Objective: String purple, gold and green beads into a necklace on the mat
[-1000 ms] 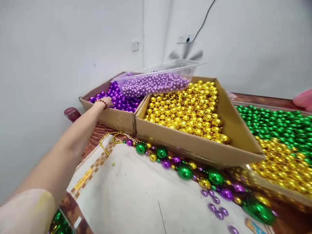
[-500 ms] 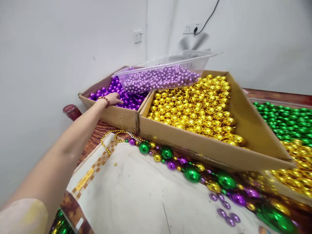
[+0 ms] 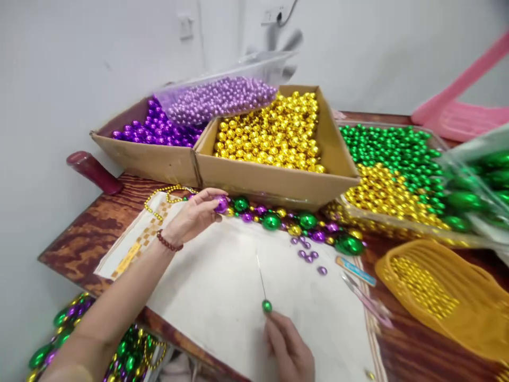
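My left hand (image 3: 193,215) pinches a purple bead (image 3: 221,203) above the white cloth (image 3: 238,297), close to the strand of green, purple and gold beads (image 3: 294,225). My right hand (image 3: 289,350) at the bottom edge is closed on a thin needle (image 3: 261,276) that carries a small green bead (image 3: 266,305) near the fingers. A few loose purple beads (image 3: 308,254) lie on the cloth to the right of the needle.
Cardboard boxes of purple beads (image 3: 151,130) and gold beads (image 3: 274,132) stand at the back, with a clear tray of lilac beads (image 3: 218,98) across them. Green and gold beads (image 3: 393,159) fill a tray at right, beside a yellow basket (image 3: 441,292). A maroon cylinder (image 3: 93,171) lies left.
My left hand has come back from the purple bead box to the cloth with a purple bead in it. My right hand with the needle has come into view. The view has swung down and right.
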Tool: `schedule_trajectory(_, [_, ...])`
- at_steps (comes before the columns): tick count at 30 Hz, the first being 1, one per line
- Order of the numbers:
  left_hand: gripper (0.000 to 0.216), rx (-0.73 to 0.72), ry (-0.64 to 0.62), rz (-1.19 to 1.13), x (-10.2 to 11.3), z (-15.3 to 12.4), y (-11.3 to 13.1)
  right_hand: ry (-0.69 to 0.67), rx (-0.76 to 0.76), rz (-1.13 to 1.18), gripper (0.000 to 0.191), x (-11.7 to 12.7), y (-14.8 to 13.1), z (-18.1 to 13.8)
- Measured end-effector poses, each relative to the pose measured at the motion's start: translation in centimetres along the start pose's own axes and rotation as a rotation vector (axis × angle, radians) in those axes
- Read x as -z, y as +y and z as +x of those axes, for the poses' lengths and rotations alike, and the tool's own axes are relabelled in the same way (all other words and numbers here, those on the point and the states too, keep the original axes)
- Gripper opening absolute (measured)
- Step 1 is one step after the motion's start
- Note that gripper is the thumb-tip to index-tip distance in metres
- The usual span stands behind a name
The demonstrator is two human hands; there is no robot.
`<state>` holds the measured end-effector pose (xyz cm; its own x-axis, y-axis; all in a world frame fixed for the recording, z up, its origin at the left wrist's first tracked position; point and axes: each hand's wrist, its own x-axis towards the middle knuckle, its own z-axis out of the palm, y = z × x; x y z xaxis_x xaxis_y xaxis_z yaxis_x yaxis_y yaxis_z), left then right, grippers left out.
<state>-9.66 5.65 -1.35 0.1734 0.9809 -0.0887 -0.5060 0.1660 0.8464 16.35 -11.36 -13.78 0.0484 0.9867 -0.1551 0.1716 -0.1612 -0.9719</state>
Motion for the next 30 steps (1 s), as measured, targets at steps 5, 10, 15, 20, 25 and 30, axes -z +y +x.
schedule_trajectory(5, [0.036, 0.177, -0.031, -0.057, -2.2, -3.3, -7.3, 0.038, 0.085, 0.072, 0.02, 1.2, -1.2, 0.1])
schedule_trajectory(10, [0.03, -0.092, 0.08, 0.405, -3.0, -4.9, -10.2, 0.008, 0.122, 0.122, 0.017, 1.5, -1.1, -0.5])
schedule_trajectory(15, [0.044, -0.241, -0.003, 0.682, -4.2, -5.2, -10.4, 0.0, 0.123, 0.161, 0.015, 1.5, -0.3, -1.2])
schedule_trajectory(20, [0.034, -0.353, -0.001, 0.694, -5.2, -5.1, -11.2, 0.014, 0.108, 0.191, 0.014, 1.7, -0.1, -1.5])
schedule_trajectory(25, [0.039, -0.517, 0.024, 0.834, -5.6, -5.0, -11.5, 0.037, 0.111, 0.222, 0.013, 1.9, 0.3, -1.9])
schedule_trajectory(30, [0.045, -0.534, 0.053, 0.781, -5.7, -5.2, -11.7, 0.054, 0.132, 0.246, 0.014, 1.6, 0.9, -2.4])
